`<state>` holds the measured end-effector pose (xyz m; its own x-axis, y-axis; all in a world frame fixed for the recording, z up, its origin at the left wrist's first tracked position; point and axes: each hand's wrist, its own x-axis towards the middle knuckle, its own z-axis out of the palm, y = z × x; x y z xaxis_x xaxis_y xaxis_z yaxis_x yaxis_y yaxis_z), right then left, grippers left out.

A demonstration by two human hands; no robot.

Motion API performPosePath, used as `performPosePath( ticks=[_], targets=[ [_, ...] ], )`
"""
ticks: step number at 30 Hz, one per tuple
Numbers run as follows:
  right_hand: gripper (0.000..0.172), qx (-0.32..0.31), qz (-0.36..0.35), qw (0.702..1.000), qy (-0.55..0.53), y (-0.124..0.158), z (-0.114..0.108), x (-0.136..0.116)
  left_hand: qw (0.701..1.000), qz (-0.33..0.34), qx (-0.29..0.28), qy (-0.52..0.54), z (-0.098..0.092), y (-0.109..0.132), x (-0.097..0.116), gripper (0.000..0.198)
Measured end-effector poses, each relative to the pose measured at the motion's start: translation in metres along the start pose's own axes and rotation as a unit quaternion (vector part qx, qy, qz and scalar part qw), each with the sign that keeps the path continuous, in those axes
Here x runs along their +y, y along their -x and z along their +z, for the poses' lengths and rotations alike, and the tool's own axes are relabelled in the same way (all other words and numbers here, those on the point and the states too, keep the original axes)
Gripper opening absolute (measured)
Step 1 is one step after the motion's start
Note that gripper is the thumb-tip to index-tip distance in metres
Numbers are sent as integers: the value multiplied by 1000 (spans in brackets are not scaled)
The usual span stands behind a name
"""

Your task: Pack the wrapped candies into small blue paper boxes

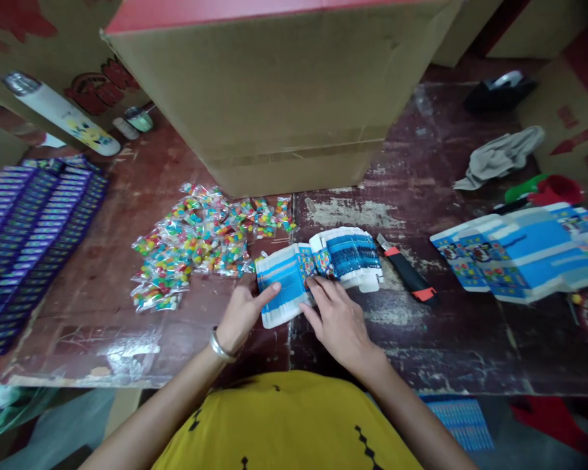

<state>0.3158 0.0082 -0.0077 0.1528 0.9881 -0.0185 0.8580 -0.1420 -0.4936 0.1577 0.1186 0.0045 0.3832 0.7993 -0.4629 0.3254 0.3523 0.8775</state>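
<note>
My left hand (244, 311) grips a flat blue printed carton (280, 281) by its left side, thumb on top and the other fingers hidden underneath. On the same carton's right part, by a strip of colourful print, lie the bent fingers of my right hand (337, 318), thumb close to the lower edge. Just past those fingers, a fanned stack of similar blue cartons (353, 253) rests on the table. Behind and left of my hands is a pile of clear packets of colourful candies (200, 235). A black and orange utility knife (408, 269) lies right of the stack.
A tall cardboard box (284, 98) stands at the back of the worn table (93, 287). Rows of purple boxes (34, 222) line the left, with a white flask (63, 114) behind. Larger blue carton sheets (534, 251) and a grey cloth (500, 156) lie right.
</note>
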Motion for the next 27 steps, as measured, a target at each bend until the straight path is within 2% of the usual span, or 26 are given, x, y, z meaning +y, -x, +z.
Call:
performPosePath(
  ticks=[3,5,8,10,16,21,27],
  targets=[
    [45,-7,3,1000,-2,2,3,2,993,40,23,-108,1,-6,3,63],
    [46,-11,11,1000,2,3,6,3,986,56,48,-153,5,-8,5,82],
    [47,-16,7,1000,7,5,9,6,972,45,92,-210,16,-10,6,108],
    [48,-19,-7,1000,5,5,10,9,964,33,108,-242,24,-12,7,115],
    [45,-29,-29,999,-10,6,6,16,940,22,129,-315,35,-18,10,119],
    [49,-21,-10,999,-46,9,4,19,950,11,140,-277,30,-17,9,115],
    [56,-21,3,998,-64,11,5,18,964,56,118,-230,20,-10,3,103]
  ],
)
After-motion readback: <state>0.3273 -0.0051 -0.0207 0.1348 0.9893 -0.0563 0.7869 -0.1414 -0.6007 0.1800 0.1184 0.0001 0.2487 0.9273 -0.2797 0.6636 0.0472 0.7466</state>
